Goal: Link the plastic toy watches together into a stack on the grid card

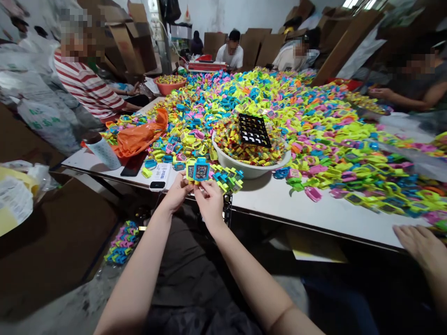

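Note:
Both hands are closed together at the table's near edge. Between my left hand [177, 191] and my right hand [210, 199] is a blue toy watch [201, 171] with a dark square face, facing up. A yellow toy watch [190, 170] is pressed against its left side, pinched in my left fingers. My right thumb and fingers grip the blue one from below. Just right of them, a cluster of blue and green toy watches [228, 179] lies along the edge. Under my right hand, part of a black tray [227, 209] shows; the rest is hidden.
A white basin [249, 173] full of small yellow-red pieces carries a black grid tray [254, 130]. Toy watches [244, 88] heap across the table. Left stand a tumbler [104, 151], phone [133, 165] and orange bag [141, 135]. Another person's hand [421, 242] rests at right; others sit around.

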`<state>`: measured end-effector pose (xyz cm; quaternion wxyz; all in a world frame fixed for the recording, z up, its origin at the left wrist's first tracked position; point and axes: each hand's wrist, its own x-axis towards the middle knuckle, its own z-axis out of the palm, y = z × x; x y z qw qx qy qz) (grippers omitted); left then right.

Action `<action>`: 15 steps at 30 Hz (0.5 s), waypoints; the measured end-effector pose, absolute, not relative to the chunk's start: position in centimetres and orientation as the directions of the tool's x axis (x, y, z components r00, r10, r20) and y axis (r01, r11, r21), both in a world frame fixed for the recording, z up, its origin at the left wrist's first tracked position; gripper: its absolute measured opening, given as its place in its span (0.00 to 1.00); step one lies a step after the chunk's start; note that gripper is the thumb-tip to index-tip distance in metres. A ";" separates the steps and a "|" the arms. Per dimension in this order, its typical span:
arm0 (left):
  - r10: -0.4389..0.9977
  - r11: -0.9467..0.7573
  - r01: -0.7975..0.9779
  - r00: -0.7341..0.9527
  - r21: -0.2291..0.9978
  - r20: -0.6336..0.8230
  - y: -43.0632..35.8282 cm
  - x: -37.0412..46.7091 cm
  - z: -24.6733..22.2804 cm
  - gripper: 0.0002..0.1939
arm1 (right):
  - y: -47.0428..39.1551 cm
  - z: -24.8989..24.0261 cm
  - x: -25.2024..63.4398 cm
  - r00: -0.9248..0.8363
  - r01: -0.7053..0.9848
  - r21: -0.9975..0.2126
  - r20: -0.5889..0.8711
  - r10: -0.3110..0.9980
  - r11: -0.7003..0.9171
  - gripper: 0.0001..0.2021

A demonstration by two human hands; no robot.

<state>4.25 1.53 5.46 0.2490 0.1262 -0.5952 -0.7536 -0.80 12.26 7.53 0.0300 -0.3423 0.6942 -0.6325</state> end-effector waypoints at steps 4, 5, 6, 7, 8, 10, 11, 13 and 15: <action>-0.552 -0.173 0.185 -0.831 0.967 0.060 1.3 3.8 5.3 0.25 | 13.8 7.3 -1.4 -0.789 -0.517 -0.856 0.477 -0.388 -0.002 0.10; -0.572 -0.194 0.182 -0.819 0.964 0.039 1.2 3.7 5.2 0.23 | 14.5 6.9 -1.8 -0.787 -0.526 -0.851 0.490 -0.375 -0.009 0.09; -0.601 -0.216 0.179 -0.799 0.960 0.014 1.1 3.6 5.2 0.22 | 15.3 6.4 -2.2 -0.784 -0.527 -0.850 0.496 -0.373 -0.023 0.10; -0.634 -0.237 0.179 -0.773 0.955 -0.012 1.0 3.4 5.2 0.20 | 16.2 5.8 -2.7 -0.781 -0.518 -0.854 0.493 -0.383 -0.042 0.10; -0.667 -0.253 0.182 -0.745 0.950 -0.034 0.8 3.3 5.1 0.18 | 17.1 5.0 -3.3 -0.785 -0.501 -0.864 0.480 -0.391 -0.054 0.11; -0.725 -0.266 0.198 -0.686 0.943 -0.061 0.5 3.0 5.0 0.15 | 18.9 3.1 -4.6 -0.812 -0.462 -0.886 0.441 -0.383 -0.041 0.11; -0.748 -0.269 0.213 -0.661 0.939 -0.064 0.4 2.8 5.0 0.13 | 19.7 2.0 -5.3 -0.830 -0.445 -0.895 0.417 -0.370 -0.012 0.11; -0.776 -0.269 0.263 -0.630 0.927 -0.047 0.3 2.6 5.0 0.11 | 20.9 -0.2 -6.5 -0.856 -0.415 -0.907 0.367 -0.365 0.062 0.12; -0.780 -0.283 0.312 -0.625 0.907 -0.028 0.4 2.4 5.0 0.11 | 21.3 -2.1 -7.4 -0.860 -0.403 -0.906 0.328 -0.391 0.128 0.14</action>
